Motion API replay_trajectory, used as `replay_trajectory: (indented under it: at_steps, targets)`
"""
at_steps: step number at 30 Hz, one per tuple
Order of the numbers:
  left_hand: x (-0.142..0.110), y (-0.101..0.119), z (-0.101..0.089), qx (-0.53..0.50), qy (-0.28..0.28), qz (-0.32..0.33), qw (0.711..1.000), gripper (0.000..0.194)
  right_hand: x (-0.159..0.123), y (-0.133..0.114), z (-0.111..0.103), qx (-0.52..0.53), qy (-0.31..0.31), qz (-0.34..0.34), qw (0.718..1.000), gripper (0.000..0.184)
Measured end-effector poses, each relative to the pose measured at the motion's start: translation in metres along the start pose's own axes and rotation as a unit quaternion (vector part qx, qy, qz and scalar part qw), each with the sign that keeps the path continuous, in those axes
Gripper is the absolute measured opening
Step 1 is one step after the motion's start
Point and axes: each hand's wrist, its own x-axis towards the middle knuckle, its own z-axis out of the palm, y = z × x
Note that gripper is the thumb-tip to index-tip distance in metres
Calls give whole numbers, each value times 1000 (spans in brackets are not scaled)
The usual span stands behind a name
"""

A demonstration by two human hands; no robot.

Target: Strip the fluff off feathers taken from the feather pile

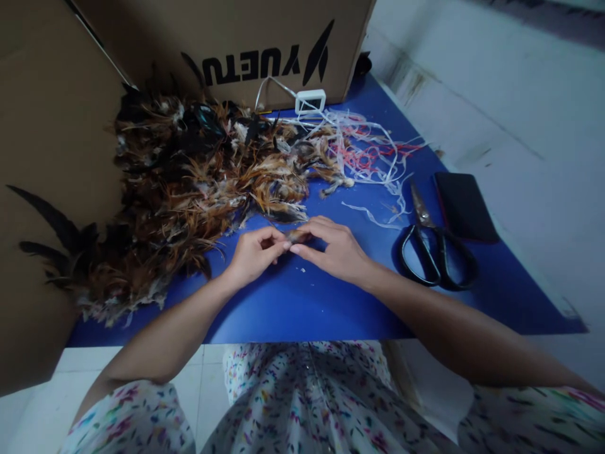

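Note:
A big heap of brown, orange and black feathers (189, 183) covers the left and back of a blue table (302, 302). Both hands meet at the table's middle, just in front of the heap. My left hand (255, 253) and my right hand (333, 247) each pinch the same small feather (297, 236) between fingertips, holding it low over the blue surface. The feather is mostly hidden by the fingers.
Black-handled scissors (435, 249) lie to the right of my right hand, beside a dark flat case (464, 207). Tangled white and red strings (373, 154) and a small white device (311, 101) sit at the back. Cardboard boxes (265, 44) wall the back and left.

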Motion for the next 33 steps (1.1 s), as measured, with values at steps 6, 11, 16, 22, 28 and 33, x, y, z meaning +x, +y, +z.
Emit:
replay_trajectory:
  at_steps: [6, 11, 16, 22, 28, 33]
  targets:
    - [-2, -8, 2, 20, -33, 15, 999, 22, -1, 3, 5, -31, 14, -59, 998, 15]
    - [-2, -7, 1, 15, -36, 13, 999, 20, 0, 3, 1, -24, 2, -34, 999, 15]
    - [-3, -2, 2, -14, -36, -10, 999, 23, 1, 3, -4, -1, 21, 3, 1000, 14]
    - [-3, 1, 2, -5, -48, -23, 999, 23, 2, 3, -4, 32, 31, 53, 998, 16]
    - [0, 4, 0, -15, -29, -16, 999, 29, 3, 1, -8, 42, 37, 70, 996, 16]
    - [6, 5, -3, -107, 44, -57, 992, 38, 4, 9, -17, -6, 13, 110, 994, 11]
